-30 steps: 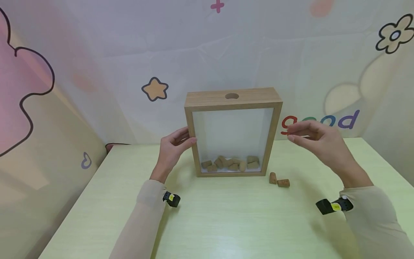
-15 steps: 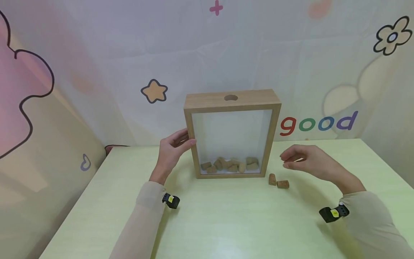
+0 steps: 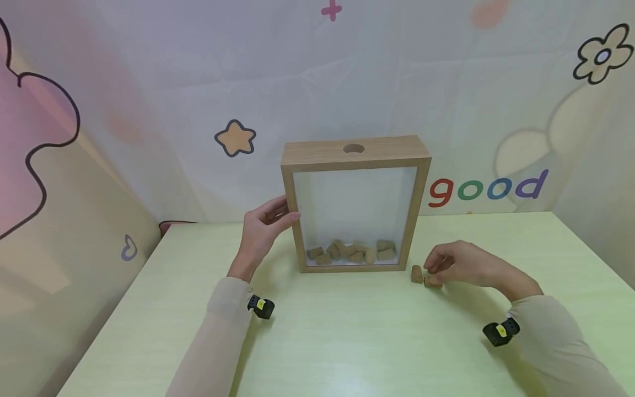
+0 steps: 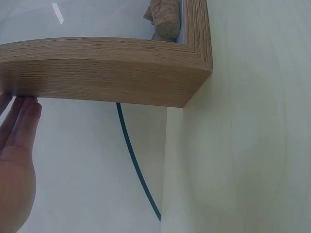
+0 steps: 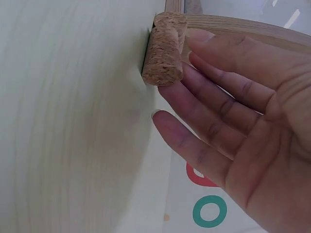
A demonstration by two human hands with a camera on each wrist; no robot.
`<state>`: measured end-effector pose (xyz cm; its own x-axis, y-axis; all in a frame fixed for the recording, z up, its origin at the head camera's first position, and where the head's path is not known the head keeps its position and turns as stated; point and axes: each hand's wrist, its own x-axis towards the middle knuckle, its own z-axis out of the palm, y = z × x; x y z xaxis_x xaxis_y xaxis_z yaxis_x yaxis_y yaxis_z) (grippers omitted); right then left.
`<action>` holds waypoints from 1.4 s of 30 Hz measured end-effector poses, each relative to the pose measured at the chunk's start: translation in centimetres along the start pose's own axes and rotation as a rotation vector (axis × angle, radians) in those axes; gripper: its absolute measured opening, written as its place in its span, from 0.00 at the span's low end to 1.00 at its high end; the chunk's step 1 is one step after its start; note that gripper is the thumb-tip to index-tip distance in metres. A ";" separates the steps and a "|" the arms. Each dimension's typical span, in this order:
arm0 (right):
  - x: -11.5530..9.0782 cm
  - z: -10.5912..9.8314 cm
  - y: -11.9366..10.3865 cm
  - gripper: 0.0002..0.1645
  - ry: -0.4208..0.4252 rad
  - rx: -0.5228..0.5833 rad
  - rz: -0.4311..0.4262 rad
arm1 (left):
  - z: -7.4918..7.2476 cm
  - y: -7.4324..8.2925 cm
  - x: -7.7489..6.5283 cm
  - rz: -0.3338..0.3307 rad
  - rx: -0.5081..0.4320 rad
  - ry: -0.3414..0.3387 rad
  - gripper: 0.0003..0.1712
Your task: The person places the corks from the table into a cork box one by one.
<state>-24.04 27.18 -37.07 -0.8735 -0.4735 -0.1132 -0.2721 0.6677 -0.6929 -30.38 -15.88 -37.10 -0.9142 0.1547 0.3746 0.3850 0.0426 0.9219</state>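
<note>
A wooden shadow box point(image 3: 355, 164) with a clear front and a round hole in its top stands on the table. Several corks point(image 3: 335, 250) lie inside along its bottom. My left hand point(image 3: 259, 232) holds the box's left side, thumb on the front edge and fingers behind; in the left wrist view fingertips touch the wood. Right of the box, one cork point(image 3: 416, 274) stands upright and another cork point(image 3: 432, 283) lies on its side. My right hand point(image 3: 463, 264) is at the lying cork, partly covering it. In the right wrist view my thumb and loosely bent fingers are around this cork point(image 5: 163, 58), without a clear grip.
The pale table point(image 3: 317, 342) reaches back to a printed cloth backdrop point(image 3: 278, 71) right behind the box. A second cloth panel point(image 3: 99, 220) borders the table on the left. Each wrist carries a small black camera point(image 3: 261, 306).
My right hand has come down from beside the box's right edge to the lying cork on the table. The left hand and the box have stayed in place.
</note>
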 end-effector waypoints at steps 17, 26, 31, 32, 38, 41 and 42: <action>-0.1 -0.4 0.1 0.09 -0.047 -0.080 0.029 | -0.1 0.0 0.2 0.007 0.003 0.009 0.30; -0.6 -1.6 -0.4 0.14 0.078 -0.069 0.020 | -0.1 0.3 0.1 0.014 -0.013 0.004 0.30; -1.0 -2.1 -1.0 0.14 0.165 -0.054 0.013 | -0.1 0.2 0.1 0.009 -0.008 0.009 0.30; -1.0 -2.2 -1.1 0.14 0.184 -0.054 0.014 | -0.1 0.2 0.1 0.008 -0.011 0.010 0.30; -1.7 -3.0 -2.1 0.15 0.314 -0.046 0.014 | 0.1 0.1 0.1 -0.004 -0.021 0.009 0.30; -1.9 -3.4 -2.7 0.17 0.396 -0.019 -0.007 | 0.1 0.0 0.1 -0.010 -0.019 0.008 0.30; -2.0 -3.6 -2.9 0.18 0.426 -0.011 -0.014 | 0.2 0.0 0.1 -0.011 -0.020 0.008 0.30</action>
<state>-22.98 28.23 -32.23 -0.9579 -0.2045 0.2015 -0.2871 0.6705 -0.6841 -30.45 -15.71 -37.11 -0.9193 0.1467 0.3653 0.3726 0.0249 0.9277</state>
